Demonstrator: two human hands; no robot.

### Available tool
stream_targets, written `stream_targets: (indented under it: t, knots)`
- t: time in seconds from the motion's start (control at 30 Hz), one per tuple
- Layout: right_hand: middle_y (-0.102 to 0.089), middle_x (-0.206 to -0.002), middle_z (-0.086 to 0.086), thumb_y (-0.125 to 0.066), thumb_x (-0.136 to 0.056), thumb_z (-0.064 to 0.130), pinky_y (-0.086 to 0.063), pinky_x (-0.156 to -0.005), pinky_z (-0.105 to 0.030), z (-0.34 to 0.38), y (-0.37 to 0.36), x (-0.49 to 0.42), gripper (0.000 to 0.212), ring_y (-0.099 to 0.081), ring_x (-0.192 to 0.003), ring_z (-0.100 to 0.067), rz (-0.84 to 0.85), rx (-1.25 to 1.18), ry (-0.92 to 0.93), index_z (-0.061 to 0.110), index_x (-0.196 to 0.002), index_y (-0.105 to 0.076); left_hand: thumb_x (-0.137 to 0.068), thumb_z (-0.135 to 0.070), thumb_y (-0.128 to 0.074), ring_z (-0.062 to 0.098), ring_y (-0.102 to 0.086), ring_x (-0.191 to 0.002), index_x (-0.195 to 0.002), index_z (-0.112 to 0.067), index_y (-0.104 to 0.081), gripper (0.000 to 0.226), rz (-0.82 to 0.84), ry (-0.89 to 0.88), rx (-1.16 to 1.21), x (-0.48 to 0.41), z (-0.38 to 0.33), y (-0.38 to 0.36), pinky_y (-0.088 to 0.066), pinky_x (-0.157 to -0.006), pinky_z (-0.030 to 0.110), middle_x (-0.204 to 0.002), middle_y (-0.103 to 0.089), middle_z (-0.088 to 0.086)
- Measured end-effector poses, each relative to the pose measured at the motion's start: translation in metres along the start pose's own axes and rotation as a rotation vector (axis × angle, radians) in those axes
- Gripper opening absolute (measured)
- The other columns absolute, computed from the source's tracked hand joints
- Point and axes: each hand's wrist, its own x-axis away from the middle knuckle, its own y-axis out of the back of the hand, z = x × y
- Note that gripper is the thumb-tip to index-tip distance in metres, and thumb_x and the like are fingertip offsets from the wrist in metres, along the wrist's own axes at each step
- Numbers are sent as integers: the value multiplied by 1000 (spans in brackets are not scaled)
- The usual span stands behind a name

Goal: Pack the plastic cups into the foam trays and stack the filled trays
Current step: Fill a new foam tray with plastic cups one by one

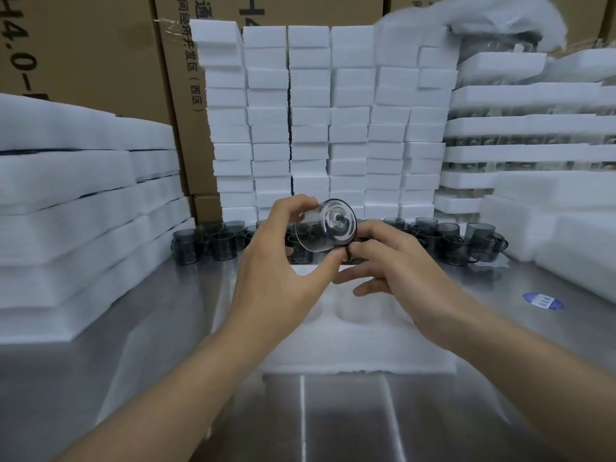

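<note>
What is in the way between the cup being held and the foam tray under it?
Nothing but the person's own hand. The left hand and right hand hold the plastic cup above the foam tray; the right hand's lower fingers hang over its empty pockets.

Smoky clear cup (325, 228) tipped on its side above white foam tray (360, 355) with empty round pockets, base toward camera; loose grey cups (433, 235) clustered behind it, filled trays (520, 155) stacked at right
</note>
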Motion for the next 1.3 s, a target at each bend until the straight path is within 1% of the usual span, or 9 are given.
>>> stream_targets:
  t: [0.1,0.37,0.47,0.6,0.77,0.9,1.0,1.2,1.3]
  knots:
    - [-80,-101,-2,-61,-103,15,-57,-74,-36,-1,-1,1,17,-80,-91,-21,-68,2,82,21,-118,-67,-85,-31,-89,7,-60,-129,-128,-39,-54,56,-15,25,3,0,1,-1,-46,-98,18,-128,-66,-18]
    - [-76,-101,1,-67,-100,19,-60,-72,-31,-6,-3,2,19,-74,-95,-19,-117,64,180,30,-116,-67,-81,-43,-89,10,-62,-124,-120,-46,-52,54,-34,83,9,0,3,-2,-51,-95,37,-124,-68,-15]
    - [-70,-106,-4,-70,-85,28,-58,-71,-29,-6,-4,3,30,-72,-96,-22,-103,47,188,35,-114,-67,-80,-51,-84,8,-63,-119,-120,-47,-50,52,-24,98,20,-1,3,-3,-51,-92,36,-121,-70,-14]
    - [-68,-105,-5,-71,-91,2,-59,-74,-30,-6,-4,3,40,-70,-95,-29,-147,36,256,30,-119,-67,-73,-58,-86,8,-64,-115,-127,-52,-50,65,30,146,23,-1,4,-2,-53,-93,37,-114,-69,-16]
    - [-76,-108,3,-61,-87,6,-58,-83,-39,-1,-5,7,43,-72,-95,-18,-96,74,347,31,-121,-64,-77,-36,-93,13,-63,-119,-135,-49,-53,71,77,164,-56,-1,9,-3,-54,-101,44,-115,-68,-20]
    - [-67,-114,14,-60,-83,14,-57,-80,-23,-6,-6,7,46,-66,-103,-9,-188,164,346,40,-122,-62,-79,-25,-92,5,-64,-117,-141,-43,-55,75,66,153,-69,-2,11,-2,-55,-103,41,-123,-66,-22]
    - [-63,-123,17,-66,-93,10,-54,-81,-17,-9,-5,4,49,-63,-108,-3,-198,199,292,43,-128,-59,-80,-15,-89,4,-65,-117,-141,-36,-58,72,73,111,-41,-2,9,-2,-56,-103,38,-127,-63,-20]
    - [-66,-118,24,-68,-81,37,-56,-92,-27,-11,-8,4,55,-63,-115,0,-106,227,287,47,-134,-57,-82,-10,-88,14,-66,-117,-129,-34,-61,59,114,49,11,-2,6,-1,-54,-101,38,-121,-70,-16]
    - [-65,-119,26,-71,-84,35,-55,-95,-32,-11,-9,5,53,-61,-119,-2,-102,299,328,47,-134,-56,-82,-11,-88,17,-65,-118,-127,-35,-61,57,131,31,7,-2,5,-1,-53,-101,43,-120,-70,-16]
